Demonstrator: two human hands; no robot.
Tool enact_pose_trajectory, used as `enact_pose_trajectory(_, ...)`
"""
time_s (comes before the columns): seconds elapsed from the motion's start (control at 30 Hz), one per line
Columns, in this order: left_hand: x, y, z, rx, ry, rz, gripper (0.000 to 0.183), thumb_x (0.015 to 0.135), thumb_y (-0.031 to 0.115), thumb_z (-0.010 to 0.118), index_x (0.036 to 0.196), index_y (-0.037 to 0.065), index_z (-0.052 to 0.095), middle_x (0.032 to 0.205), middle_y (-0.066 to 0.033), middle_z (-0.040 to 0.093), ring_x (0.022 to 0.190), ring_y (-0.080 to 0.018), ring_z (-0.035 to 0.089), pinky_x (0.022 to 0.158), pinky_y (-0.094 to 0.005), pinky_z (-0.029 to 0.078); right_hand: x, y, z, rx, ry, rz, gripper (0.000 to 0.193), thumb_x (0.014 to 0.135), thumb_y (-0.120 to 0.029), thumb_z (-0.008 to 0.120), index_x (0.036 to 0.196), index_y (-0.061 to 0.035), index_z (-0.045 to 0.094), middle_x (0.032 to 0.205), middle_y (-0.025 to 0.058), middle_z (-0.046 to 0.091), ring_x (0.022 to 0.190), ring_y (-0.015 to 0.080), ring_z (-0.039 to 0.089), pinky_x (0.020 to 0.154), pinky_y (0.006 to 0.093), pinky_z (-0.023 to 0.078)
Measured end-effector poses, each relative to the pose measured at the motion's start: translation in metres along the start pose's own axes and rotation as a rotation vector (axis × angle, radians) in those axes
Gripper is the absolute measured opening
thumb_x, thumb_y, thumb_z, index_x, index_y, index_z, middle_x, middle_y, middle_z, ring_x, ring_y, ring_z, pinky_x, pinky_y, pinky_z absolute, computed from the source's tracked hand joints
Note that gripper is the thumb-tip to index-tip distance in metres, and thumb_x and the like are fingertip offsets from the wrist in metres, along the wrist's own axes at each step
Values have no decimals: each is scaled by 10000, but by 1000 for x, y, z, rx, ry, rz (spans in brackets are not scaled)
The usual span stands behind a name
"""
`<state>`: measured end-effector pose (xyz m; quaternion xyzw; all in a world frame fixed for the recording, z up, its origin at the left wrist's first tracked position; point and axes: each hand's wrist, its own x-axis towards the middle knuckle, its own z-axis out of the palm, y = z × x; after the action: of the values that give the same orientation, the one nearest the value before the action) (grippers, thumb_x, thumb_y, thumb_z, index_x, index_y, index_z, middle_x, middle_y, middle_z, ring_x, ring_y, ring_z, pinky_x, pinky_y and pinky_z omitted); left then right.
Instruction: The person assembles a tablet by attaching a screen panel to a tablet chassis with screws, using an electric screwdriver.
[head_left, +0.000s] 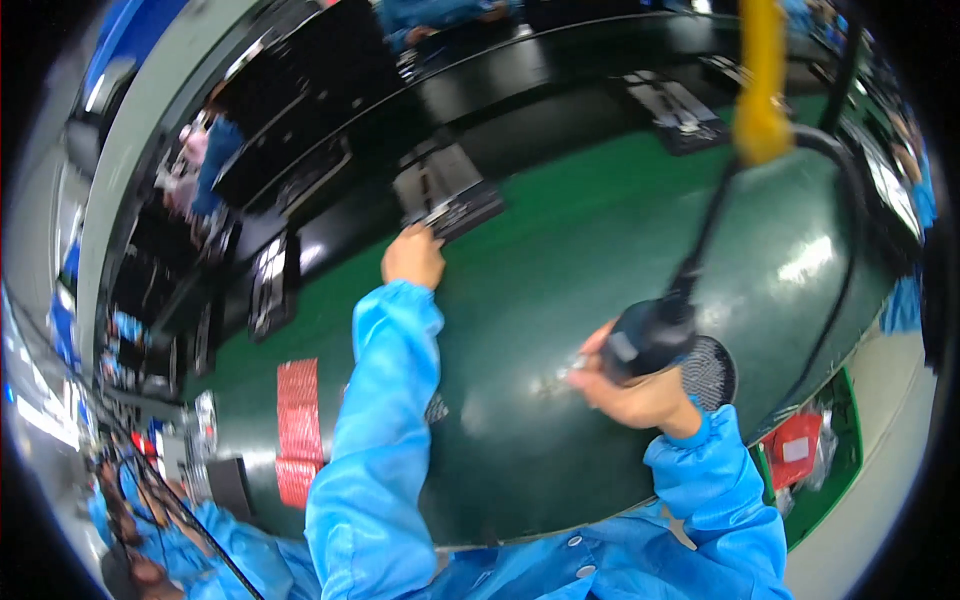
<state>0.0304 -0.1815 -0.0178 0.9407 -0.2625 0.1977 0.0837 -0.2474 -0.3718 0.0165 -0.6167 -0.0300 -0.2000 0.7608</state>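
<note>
My left hand [413, 257] reaches forward, its fingers closed on the near edge of a flat black tray [470, 212] that carries silver-grey metal parts. My right hand [645, 400] is wrapped around a black electric screwdriver [655, 335], whose cord rises from its top end. Something small and shiny shows at the right fingertips, too blurred to name. Just right of that hand is a round dish [715, 370] of small dark pieces, partly covered by it. More small dark pieces [436, 408] lie beside my left forearm.
A yellow hanging piece [762, 90] and looping black cable [850, 230] are at upper right. Similar trays [675, 110] [272, 285] stand along the green bench. Red bubble-wrap sheets [298, 420] lie left. A green crate [850, 440] is at right; co-workers sit around.
</note>
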Motion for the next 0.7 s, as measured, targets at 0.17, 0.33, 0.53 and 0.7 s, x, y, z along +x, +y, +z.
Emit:
enact_pose_trajectory(0.17, 36, 2, 4, 95, -135, 13, 278, 682, 119, 699, 933, 19, 636, 1003, -185, 639, 899, -355, 618, 775, -466, 485, 11, -9, -10, -354, -146, -132, 318, 667, -141, 780, 888, -28, 582, 559, 19, 553, 453, 114, 546, 443, 239, 428)
enact_pose_trajectory(0.33, 85, 150, 23, -84, 26, 520, 399, 756, 238, 693, 1021, -46, 604, 1140, -200, 600, 1125, -349, 533, 888, -472, 405, 10, -7, -10, 94, -278, -152, 246, 691, -77, 708, 869, -19, 549, 546, 40, 519, 436, 136, 506, 408, 286, 362)
enact_pose_trajectory(0.53, 139, 289, 68, -247, -167, 569, 635, 800, 383, 664, 1218, -61, 485, 1336, -207, 450, 1293, -345, 370, 1048, -551, 285, 12, -3, -20, 255, -341, -42, 258, 757, -129, 709, 885, 9, 531, 599, 64, 559, 518, 102, 525, 478, 268, 409)
enact_pose_trajectory(0.7, 188, 310, 69, -67, -339, 473, 791, 664, 460, 762, 1232, -5, 467, 1292, -155, 485, 1172, -320, 481, 983, -561, 353, 12, 1, -20, 195, -330, 21, 181, 722, -12, 623, 878, 15, 537, 611, 124, 577, 522, 210, 571, 507, 304, 431)
